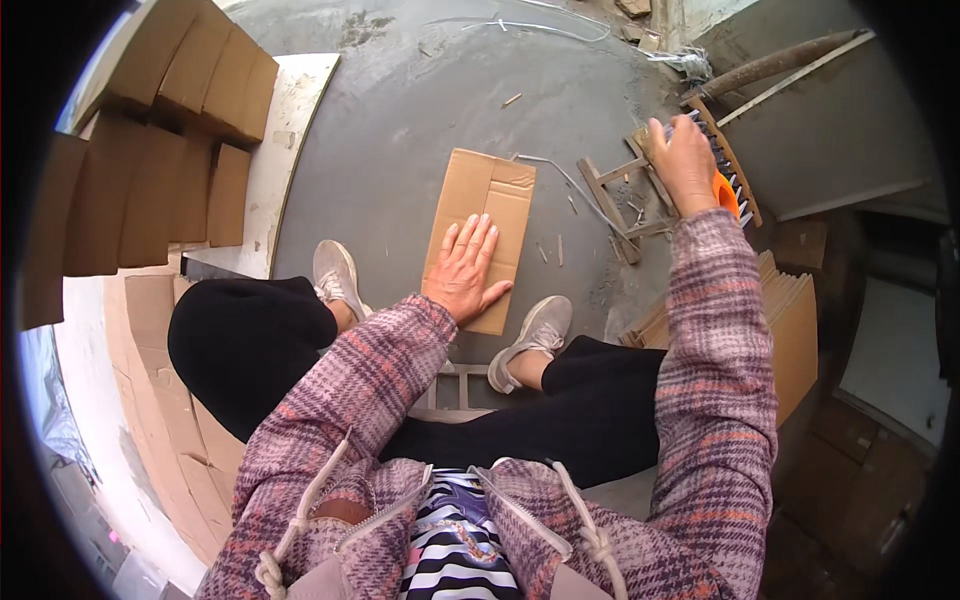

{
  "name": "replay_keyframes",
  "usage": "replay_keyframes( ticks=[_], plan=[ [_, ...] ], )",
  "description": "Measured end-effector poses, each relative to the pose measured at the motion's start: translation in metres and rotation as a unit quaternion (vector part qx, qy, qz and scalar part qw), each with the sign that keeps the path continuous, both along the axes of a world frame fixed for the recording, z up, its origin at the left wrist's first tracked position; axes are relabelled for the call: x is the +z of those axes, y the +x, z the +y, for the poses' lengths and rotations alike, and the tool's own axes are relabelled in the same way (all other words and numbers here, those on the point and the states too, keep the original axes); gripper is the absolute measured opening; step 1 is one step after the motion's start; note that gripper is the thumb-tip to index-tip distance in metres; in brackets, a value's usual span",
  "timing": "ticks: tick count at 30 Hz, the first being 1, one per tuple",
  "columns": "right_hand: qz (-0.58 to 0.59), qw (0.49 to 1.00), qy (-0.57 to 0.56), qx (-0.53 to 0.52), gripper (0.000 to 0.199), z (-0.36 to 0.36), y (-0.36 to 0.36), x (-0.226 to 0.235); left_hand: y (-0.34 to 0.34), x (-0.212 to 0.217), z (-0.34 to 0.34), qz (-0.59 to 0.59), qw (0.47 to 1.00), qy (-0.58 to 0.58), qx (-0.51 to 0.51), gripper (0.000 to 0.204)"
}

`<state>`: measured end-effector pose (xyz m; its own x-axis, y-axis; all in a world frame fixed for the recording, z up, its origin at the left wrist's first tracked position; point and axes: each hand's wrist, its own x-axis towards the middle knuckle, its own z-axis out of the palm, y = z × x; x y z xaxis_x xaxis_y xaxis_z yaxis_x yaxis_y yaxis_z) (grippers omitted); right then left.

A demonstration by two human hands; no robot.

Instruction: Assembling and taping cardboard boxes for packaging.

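My left hand (462, 268) lies flat on a folded brown cardboard box (487, 185), its fingers stretched out and the thumb spread toward the right edge. The flattened box rests on the grey floor between my shoes. Out to the far right, my right hand (684, 165) is raised with the fingers curled closed. What they hold, if anything, I cannot make out. Close beside that hand is an orange rounded object (726, 194), partly hidden by the wrist. Behind it runs a narrow wooden strip (735, 155) with a row of pointed, pale and dark pieces along it.
A small wooden frame (597, 185) and a thin bent rod (570, 175) lie right of the box. Cardboard stacks stand at the left (150, 195) and beside my right sleeve (793, 330). A pale board (295, 130) leans at the left. Wood scraps (512, 100) dot the floor.
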<state>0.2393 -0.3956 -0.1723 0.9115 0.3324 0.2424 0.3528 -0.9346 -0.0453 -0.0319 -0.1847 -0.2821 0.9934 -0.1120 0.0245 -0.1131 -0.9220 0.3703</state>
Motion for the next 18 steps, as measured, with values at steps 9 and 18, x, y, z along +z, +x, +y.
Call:
replay_keyframes(
  ticks=[9, 18],
  plan=[
    [0.11, 0.984, -0.06, -0.129, 0.068, -0.128, -0.012, -0.03, 0.006, -0.001, 0.0, -0.014, 0.999, -0.03, -0.001, 0.08],
    [0.389, 0.858, 0.335, 0.004, 0.046, -0.029, -0.031, 0.086, 0.005, -0.001, 0.003, -0.022, 0.999, -0.031, -0.004, 0.078]
  ],
)
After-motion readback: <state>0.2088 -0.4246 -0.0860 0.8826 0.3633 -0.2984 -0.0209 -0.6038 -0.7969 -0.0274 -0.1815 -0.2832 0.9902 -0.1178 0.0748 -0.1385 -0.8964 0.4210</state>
